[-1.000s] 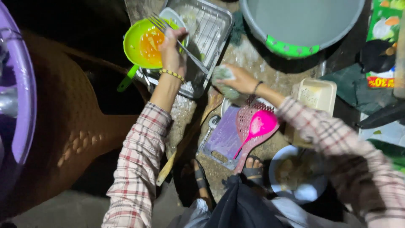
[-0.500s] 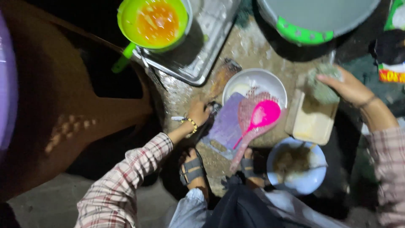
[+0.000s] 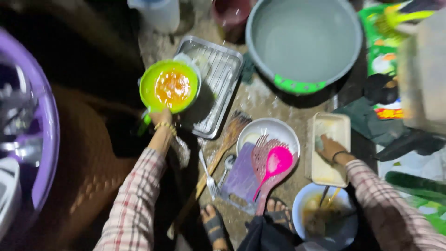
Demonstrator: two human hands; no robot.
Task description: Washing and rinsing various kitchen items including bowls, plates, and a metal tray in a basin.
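My left hand [image 3: 161,119] grips the near rim of a green bowl [image 3: 169,86] with orange residue inside; the bowl rests partly over a metal tray [image 3: 222,74]. Off to the right, my right hand [image 3: 331,148] presses down inside a cream rectangular container [image 3: 343,126] on the ground. Its fingers are closed on a small grey-green sponge [image 3: 319,141]. Both sleeves are plaid.
A grey basin [image 3: 304,42] stands at the back. Between my hands lie a white plate [image 3: 260,129], a pink ladle [image 3: 275,162], a purple board [image 3: 240,179], a wooden spatula [image 3: 223,148] and a fork [image 3: 209,176]. A white bowl [image 3: 303,204] of dirty liquid sits near my sandalled foot [image 3: 213,225]. A purple tub [image 3: 46,139] is at left.
My left hand rose from the ground near the fork and took hold of the green bowl. My right hand came down with the sponge into the cream container.
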